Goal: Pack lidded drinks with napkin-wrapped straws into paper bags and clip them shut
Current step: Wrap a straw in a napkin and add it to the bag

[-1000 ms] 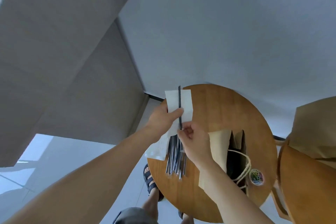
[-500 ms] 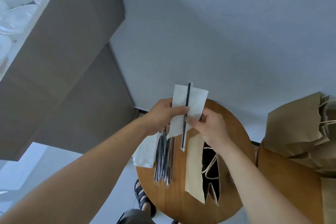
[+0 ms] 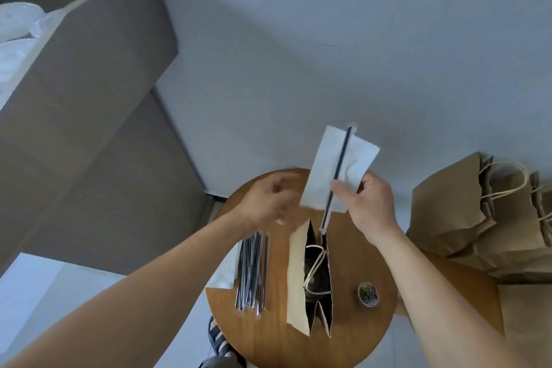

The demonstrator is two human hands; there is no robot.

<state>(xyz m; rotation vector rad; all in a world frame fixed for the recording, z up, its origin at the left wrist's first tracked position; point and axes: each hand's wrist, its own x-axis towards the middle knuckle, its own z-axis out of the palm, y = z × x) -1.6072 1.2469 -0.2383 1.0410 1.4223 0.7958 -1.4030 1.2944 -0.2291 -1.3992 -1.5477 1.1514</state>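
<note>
Head view: the right grip point(image 3: 369, 206) is pinching a white napkin point(image 3: 325, 170) and a black straw point(image 3: 342, 158) together, holding them above the open paper bag point(image 3: 297, 272) on the round wooden desk point(image 3: 352, 334). The left grip point(image 3: 268, 200), blurred, is hovering released just beside the napkin, holding nothing. Wrapped straws point(image 3: 252, 272) are lying left of the bag.

- The right hand point(image 3: 367, 206) pinched a white napkin point(image 3: 324, 179) and a dark straw point(image 3: 342, 158) together above the round wooden worktop point(image 3: 352, 337).
- The left hand point(image 3: 268, 203), blurred and loosely curled, held nothing just beside the napkin.
- An open paper bag point(image 3: 297, 272) sat between a bundle of wrapped straws point(image 3: 254, 272) and a tub of coloured clips point(image 3: 369, 294).
</note>
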